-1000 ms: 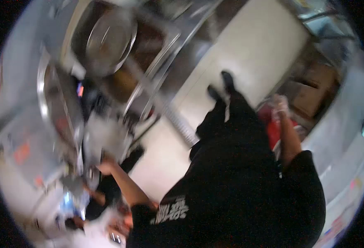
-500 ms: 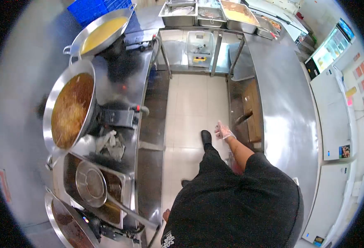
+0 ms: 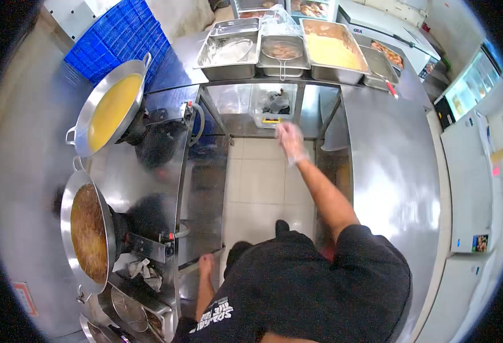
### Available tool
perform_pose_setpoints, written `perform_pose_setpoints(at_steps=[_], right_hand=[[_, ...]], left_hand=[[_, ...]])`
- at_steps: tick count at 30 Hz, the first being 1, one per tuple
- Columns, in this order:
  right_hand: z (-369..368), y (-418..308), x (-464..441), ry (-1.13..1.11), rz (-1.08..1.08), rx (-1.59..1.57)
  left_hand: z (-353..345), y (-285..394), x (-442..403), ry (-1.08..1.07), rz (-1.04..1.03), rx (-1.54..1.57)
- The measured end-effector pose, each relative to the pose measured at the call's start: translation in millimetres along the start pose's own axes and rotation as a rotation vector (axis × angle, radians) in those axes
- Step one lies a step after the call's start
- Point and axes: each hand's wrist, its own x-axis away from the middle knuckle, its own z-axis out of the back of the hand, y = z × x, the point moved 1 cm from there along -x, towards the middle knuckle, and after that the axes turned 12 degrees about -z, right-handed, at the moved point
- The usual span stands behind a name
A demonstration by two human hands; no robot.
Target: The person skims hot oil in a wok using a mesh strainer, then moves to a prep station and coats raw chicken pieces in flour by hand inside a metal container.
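My right hand [image 3: 290, 141], in a clear plastic glove, reaches forward over the floor with its fingers loosely bent. Nothing shows in it. Ahead of it, under the far counter, stands a clear plastic bin [image 3: 272, 107] with dark things inside. My bare left hand [image 3: 206, 264] hangs low by the edge of the left counter, its fingers too small and turned to make out. Along the far counter are a steel pan of white powder [image 3: 230, 52], a strainer [image 3: 283, 50] over another pan, and a pan of yellow batter or crumbs [image 3: 332, 52].
On the left counter sit a wok of yellow liquid [image 3: 113, 111] and a wok of bubbling brown oil [image 3: 87, 231]. Blue crates [image 3: 120, 40] are stacked behind. A steel counter [image 3: 391, 154] runs along the right. A red-handled tool [image 3: 391, 88] lies at a shallow pan.
I have stepped toward the far counter, so its pans appear nearer. My right hand has swung up and forward from beside my leg. More of my left arm shows.
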Motion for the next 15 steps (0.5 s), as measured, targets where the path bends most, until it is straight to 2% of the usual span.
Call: perform_pose_setpoints(at_steps=[1,2,3,5,7,10,13,15], right_hand=[[7.4,-57.6,-16.9,0.12,0.174,0.126],[-2.4,-70.8,-67.4,0.196,0.429,0.328],[-13.8,-81.7,-116.1,0.274,0.683,0.527],[-28.2,-143.2,-172.8,0.212,0.494,0.441],[-51.9,-171.4,-232.4,0.182,0.497,0.675],[-90.6,-193.6,-305.6,0.14,0.449,0.955],[-132.8,-187.0,-409.4,0.039,0.413,1.14],[-149.5,-187.8,-448.1,-0.071,0.378,1.297]], left_hand=[[-34.8,82.0,-11.2,-0.028,-0.217,-0.186],[-55.8,122.0,-32.3,0.029,-0.07,-0.019],[-69.7,144.5,-56.3,0.023,-0.041,0.047],[-95.6,193.1,-101.6,0.024,-0.018,0.133],[-130.2,256.5,-134.4,0.034,-0.027,0.177],[-169.9,305.0,-216.1,0.023,-0.071,0.195],[-222.4,362.3,-299.4,0.011,-0.196,0.199],[-256.1,359.0,-391.3,0.001,-0.453,0.163]])
